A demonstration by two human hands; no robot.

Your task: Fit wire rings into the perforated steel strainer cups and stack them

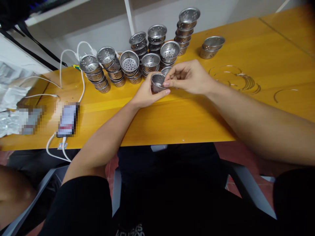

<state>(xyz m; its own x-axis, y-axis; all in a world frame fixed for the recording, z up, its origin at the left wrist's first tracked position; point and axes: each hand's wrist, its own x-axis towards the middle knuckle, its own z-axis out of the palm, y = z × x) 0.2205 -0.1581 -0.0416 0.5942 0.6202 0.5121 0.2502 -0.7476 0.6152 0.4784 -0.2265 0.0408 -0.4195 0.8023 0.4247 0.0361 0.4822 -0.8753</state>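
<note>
My left hand (147,90) is wrapped round a small perforated metal cup (157,86), its open mouth tilted up, held just above the table. My right hand (187,77) is closed in a pinch at the right side of the cup's rim. Whatever lies between those fingertips, if anything, is too small to make out. Right behind the hands stand stacks of the same metal cups, among them a short stack (151,63) and a cup stack (169,52) close to my right fingers.
More cup stacks (91,65) run leftward, and a tall stack (188,19) stands at the back. Two nested cups (213,46) sit right of it. Thin curved strips (247,82) lie on the yellow table (172,121). A phone (67,119) with white cables and clear plastic bags (11,98) lie left.
</note>
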